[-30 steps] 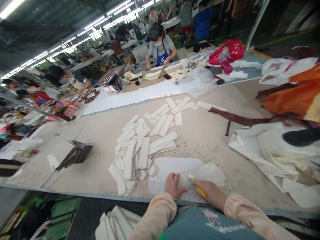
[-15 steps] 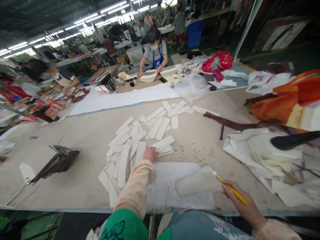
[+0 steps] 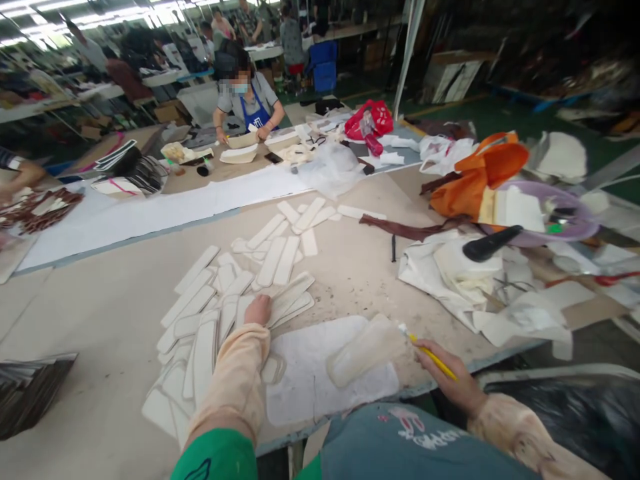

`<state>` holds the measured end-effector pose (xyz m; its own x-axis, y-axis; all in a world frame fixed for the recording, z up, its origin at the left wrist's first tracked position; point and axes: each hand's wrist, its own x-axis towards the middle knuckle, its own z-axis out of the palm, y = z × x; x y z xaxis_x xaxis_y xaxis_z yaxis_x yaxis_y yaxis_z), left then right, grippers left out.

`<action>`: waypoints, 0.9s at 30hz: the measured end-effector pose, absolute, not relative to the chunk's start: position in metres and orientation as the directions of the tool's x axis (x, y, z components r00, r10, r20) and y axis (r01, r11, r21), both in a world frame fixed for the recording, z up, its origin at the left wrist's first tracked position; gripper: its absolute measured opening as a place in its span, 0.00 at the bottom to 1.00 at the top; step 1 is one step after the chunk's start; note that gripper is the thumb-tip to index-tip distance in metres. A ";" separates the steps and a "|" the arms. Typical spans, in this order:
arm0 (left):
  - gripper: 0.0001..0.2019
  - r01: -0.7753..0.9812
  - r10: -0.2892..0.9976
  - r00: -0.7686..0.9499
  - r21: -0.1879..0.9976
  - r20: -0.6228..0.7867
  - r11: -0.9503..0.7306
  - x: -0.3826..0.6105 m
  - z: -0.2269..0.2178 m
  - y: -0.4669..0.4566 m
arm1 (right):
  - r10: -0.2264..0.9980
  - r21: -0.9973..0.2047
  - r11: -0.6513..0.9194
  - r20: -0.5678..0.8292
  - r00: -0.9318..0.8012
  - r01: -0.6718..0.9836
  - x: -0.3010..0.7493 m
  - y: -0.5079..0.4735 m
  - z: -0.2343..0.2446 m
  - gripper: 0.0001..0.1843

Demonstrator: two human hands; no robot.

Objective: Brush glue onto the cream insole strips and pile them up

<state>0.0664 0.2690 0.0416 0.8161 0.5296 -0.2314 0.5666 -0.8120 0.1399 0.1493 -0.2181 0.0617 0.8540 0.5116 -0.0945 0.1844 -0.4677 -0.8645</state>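
Head view: the left hand (image 3: 259, 310) reaches out at twelve o'clock and lands palm down on the heap of white strips (image 3: 235, 293). Its fingers are tucked under, so I can't tell whether it grips one. The right hand (image 3: 447, 380), down at four o'clock, is clenched around a yellow-handled brush (image 3: 433, 357), which points toward ten o'clock. The brush tip touches the end of the cream padded piece (image 3: 367, 347). That piece lies flat on a white sheet (image 3: 305, 393) near the table (image 3: 100, 313) edge.

Orange bag (image 3: 480, 177) far right; red bag (image 3: 373, 120) beyond it. Dark card stack (image 3: 30, 393) near left.
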 end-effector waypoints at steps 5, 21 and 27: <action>0.14 0.530 0.535 0.844 0.222 -0.047 -0.818 0.060 0.082 0.235 | 0.445 -0.938 -0.328 -0.047 0.894 0.114 0.163 -0.209 0.068 0.16; 0.13 0.462 0.256 0.867 0.882 -0.427 -0.093 -0.009 0.052 -0.009 | 0.415 -0.973 -0.211 -0.171 0.894 -0.088 0.183 -0.206 0.055 0.19; 0.23 0.551 0.128 0.684 0.623 -0.719 0.555 -0.053 0.036 -0.022 | 0.541 -0.896 -0.395 -0.049 0.839 0.202 0.191 -0.212 0.034 0.16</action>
